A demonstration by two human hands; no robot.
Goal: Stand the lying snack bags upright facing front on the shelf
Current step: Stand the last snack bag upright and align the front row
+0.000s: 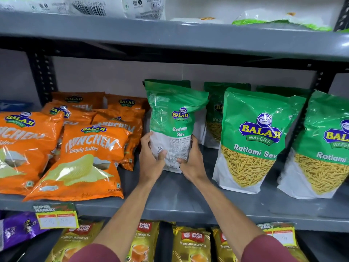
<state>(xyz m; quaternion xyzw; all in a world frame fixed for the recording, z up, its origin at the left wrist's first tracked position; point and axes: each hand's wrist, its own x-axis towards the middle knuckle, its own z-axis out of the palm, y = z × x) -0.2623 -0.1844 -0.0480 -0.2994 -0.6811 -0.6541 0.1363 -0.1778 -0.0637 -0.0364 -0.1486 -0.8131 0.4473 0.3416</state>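
A green and white Ratlami Sev bag (174, 118) stands upright on the grey middle shelf (181, 201), turned so its narrow side faces me. My left hand (151, 159) grips its lower left side and my right hand (190, 159) grips its lower right side. To its right stand two more Ratlami Sev bags (253, 137) (328, 148), fronts toward me, with others (215, 114) behind them. Orange Crunchem chip bags (83, 159) lean back in a pile on the left.
The shelf above (170, 38) overhangs closely and carries white and green bags (279, 20). Below are gold tea packs (190, 242), a purple bag (17, 229) and price tags (56, 216) on the shelf lip. Bare shelf shows in front of the held bag.
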